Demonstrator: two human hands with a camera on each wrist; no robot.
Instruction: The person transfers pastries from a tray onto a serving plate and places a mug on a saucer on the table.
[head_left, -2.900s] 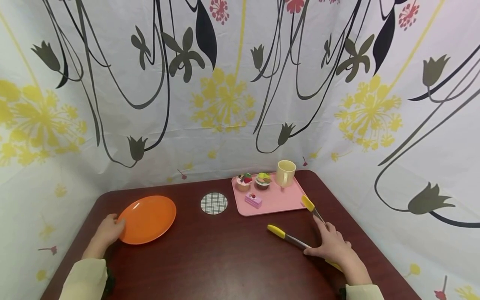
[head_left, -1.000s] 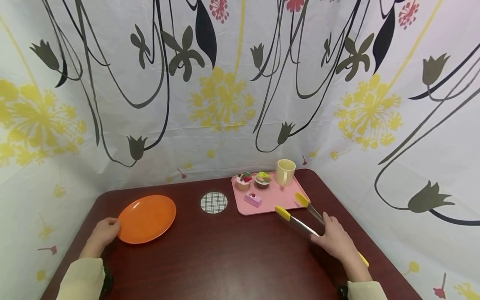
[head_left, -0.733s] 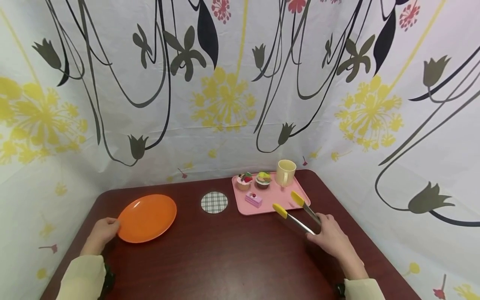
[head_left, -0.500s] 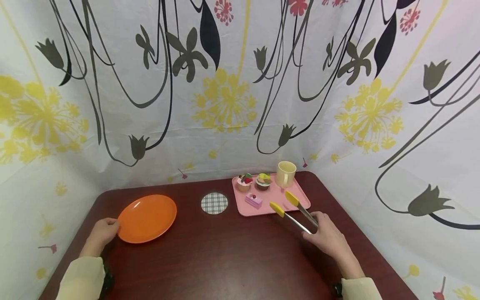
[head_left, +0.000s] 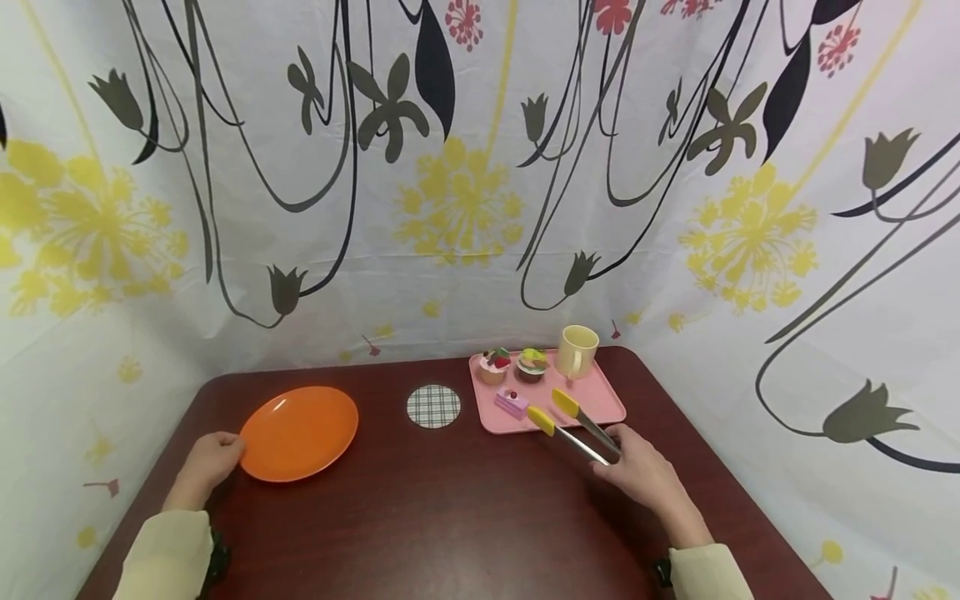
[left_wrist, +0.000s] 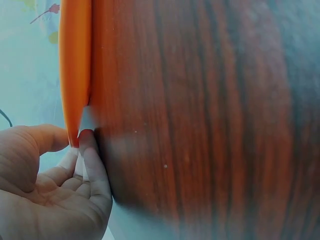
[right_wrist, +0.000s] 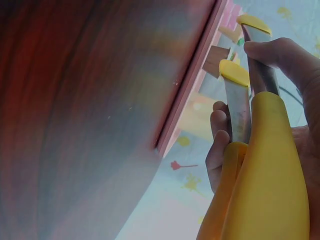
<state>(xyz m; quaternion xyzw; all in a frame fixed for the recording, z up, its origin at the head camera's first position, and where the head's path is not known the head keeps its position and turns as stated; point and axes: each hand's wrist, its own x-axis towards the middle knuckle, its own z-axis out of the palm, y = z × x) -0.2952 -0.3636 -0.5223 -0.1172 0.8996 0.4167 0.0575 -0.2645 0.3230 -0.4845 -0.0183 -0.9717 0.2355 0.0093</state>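
At the table's left, my left hand (head_left: pixel 207 463) pinches the near-left rim of an orange plate (head_left: pixel 300 433); in the left wrist view the thumb is above the plate edge (left_wrist: pixel 75 65) and the fingers below. My right hand (head_left: pixel 643 468) grips yellow-tipped metal tongs (head_left: pixel 581 446), thumb on one arm and fingers round the other. The tong tips stand apart over the near edge of a pink tray (head_left: pixel 600 400), the left tip right by a pink-purple cake slice (head_left: pixel 512 403). In the right wrist view, the yellow tong handles (right_wrist: pixel 270 170) fill the foreground.
Two toy cupcakes, one with a strawberry (head_left: pixel 493 367) and one with yellow topping (head_left: pixel 532 365), stand on the tray beside a cream mug (head_left: pixel 577 352). A round checked coaster (head_left: pixel 433 407) lies between plate and tray on the dark wooden table (head_left: pixel 420 517). Patterned cloth (head_left: pixel 465 317) hangs behind.
The right hand has carried the tongs leftward, from the tray's right corner to near the cake slice, with their tips drawing closer together. The left hand stays at the plate's rim.
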